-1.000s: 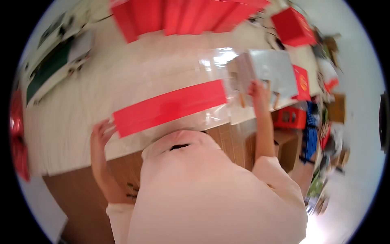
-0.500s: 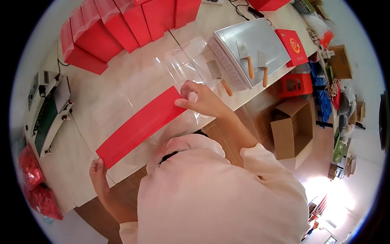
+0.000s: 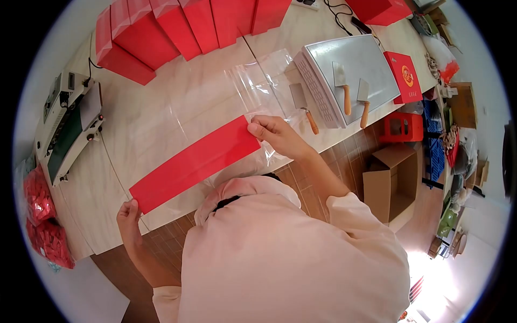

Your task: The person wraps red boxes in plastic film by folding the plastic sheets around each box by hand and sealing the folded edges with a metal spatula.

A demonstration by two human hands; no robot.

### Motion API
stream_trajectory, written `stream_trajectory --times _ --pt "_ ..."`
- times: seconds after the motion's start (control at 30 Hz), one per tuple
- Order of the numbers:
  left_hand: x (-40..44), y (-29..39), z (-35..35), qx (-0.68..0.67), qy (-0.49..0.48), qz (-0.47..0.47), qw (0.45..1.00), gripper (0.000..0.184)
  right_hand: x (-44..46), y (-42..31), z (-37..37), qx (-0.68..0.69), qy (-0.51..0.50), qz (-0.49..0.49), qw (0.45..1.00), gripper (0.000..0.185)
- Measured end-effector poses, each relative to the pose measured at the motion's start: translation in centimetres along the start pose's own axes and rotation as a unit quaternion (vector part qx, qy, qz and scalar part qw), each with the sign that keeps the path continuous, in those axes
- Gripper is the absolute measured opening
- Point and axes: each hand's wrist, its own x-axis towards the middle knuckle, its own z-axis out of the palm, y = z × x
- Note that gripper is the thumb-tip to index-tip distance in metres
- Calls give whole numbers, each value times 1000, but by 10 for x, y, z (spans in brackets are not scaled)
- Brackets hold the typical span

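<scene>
A long flat red strip, like a paper or card sleeve [image 3: 196, 163], stretches slantwise between my two hands over the near part of the table. My left hand [image 3: 129, 211] pinches its lower left corner between thumb and fingers. At the upper right end my right hand [image 3: 277, 134] grips it, thumb on top and fingers curled. Just beyond the right hand lies clear plastic film [image 3: 253, 81] on the table. A scraper with a wooden handle [image 3: 312, 121] rests beside the film.
Several red boxes [image 3: 188, 29] stand in a row at the back. A laminator-like machine [image 3: 70, 129] sits at the left. Two more scrapers [image 3: 346, 97] lie on a metal-topped box [image 3: 366, 59]. An open cardboard box [image 3: 393, 183] and a red stool [image 3: 401, 127] stand on the floor at right.
The right hand has shifted slightly and now pinches the strip's end more fully, with its thumb over the edge. The whole view has turned a little; the left hand keeps its hold.
</scene>
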Motion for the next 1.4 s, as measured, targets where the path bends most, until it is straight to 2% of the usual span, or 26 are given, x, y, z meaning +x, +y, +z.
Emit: stream_trajectory --times 0.43,0.5,0.53,0.57,0.63,0.67,0.73,0.8,0.83,0.87,0.9,0.93,1.03,1.1,1.17,1.2,1.27,1.33,1.4 --pt "-2 1 1 11 8 6 1000 20 -2 4 -4 9 -11 -3 1000 38" --pt "-2 2 1 10 8 8 1000 21 -7 2 -14 57 76 30 995 40" --pt "-2 2 1 11 8 7 1000 21 -6 8 -33 -8 95 30 995 41" --pt "-2 2 1 17 6 13 1000 22 -9 12 -46 -8 95 31 995 41" --pt "-7 4 8 17 10 17 1000 23 -13 9 -59 12 242 44 969 42" --pt "-9 6 11 -7 15 21 1000 24 -15 7 -62 9 233 45 971 42" --pt "-16 9 19 -30 41 28 998 27 -14 1 -59 -141 293 -44 945 42" --pt "-20 7 15 -28 54 43 997 30 -11 -12 -36 -273 381 -58 881 37" --pt "-20 2 10 -28 54 53 997 32 -11 0 -39 -367 370 -98 848 26" --pt "-18 -2 8 -50 67 48 995 34 -3 -8 -17 -211 419 -102 878 21" --pt "-21 -5 1 -70 86 43 993 37 3 -3 -11 -321 396 -204 836 18" --pt "-23 -9 -2 -92 82 46 991 39 2 -10 2 -286 367 -207 861 17" --pt "-36 -14 -14 -151 81 52 984 41 13 -38 63 -396 215 -232 862 16" --pt "-36 -33 -28 -174 107 41 978 43 28 -52 109 -470 73 -259 841 39" --pt "-35 -53 -25 -203 112 29 972 46 39 -55 137 -540 -53 -291 788 67" --pt "-37 -61 -24 -210 116 11 971 46 44 -54 147 -549 -59 -291 781 67" --pt "-36 -83 -26 -233 116 -10 965 46 51 -46 168 -583 -135 -268 755 85" --pt "-31 -105 -26 -254 82 -19 963 38 56 -33 179 -600 -144 -257 744 87" --pt "-16 -136 -21 -264 76 -46 960 40 63 -29 181 -605 -160 -255 738 88"
